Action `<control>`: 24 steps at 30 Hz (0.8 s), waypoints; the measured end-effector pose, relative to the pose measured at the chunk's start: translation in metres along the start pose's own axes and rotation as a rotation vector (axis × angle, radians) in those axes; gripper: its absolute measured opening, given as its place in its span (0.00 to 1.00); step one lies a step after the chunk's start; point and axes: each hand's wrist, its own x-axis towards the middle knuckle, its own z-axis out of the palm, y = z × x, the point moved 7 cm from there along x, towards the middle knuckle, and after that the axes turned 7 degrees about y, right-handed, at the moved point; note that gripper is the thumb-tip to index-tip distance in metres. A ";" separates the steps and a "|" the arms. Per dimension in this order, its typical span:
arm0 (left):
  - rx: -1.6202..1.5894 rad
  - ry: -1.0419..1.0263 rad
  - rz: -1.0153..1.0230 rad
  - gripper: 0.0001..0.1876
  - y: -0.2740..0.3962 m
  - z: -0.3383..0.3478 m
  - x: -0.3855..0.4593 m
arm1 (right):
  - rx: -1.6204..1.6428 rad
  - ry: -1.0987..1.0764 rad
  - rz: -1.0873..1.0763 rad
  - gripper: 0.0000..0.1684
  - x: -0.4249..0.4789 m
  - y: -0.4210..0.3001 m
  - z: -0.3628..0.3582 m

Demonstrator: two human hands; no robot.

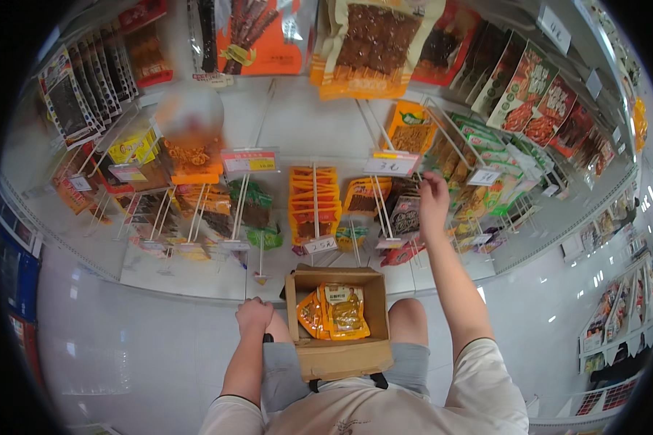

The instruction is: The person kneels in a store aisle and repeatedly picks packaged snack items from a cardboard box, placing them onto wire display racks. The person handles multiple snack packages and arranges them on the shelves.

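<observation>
My right hand (434, 204) is raised at the shelf, its fingers bent close to the price-tag holder (393, 163) and beside dark snack packets (405, 215) on a hook. Whether the fingertips grip anything is hidden. Curled on my left knee, my left hand (254, 315) shows nothing in it. An opened cardboard box (345, 361) rests between my thighs, its near flap folded down towards me. Inside lie several orange snack pouches (348, 312) with clear windows.
Metal peg hooks (245, 204) jut out from the white display shelving (305, 119). An orange row of packets (314, 204) hangs ahead, with large pouches (378, 49) above. Green-and-white packets (487, 163) hang at the right. A wire rack (620, 310) of goods stands farther right.
</observation>
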 end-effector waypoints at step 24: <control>-0.024 0.089 -0.019 0.25 -0.018 0.002 0.006 | 0.296 -0.134 0.656 0.26 0.056 0.062 0.089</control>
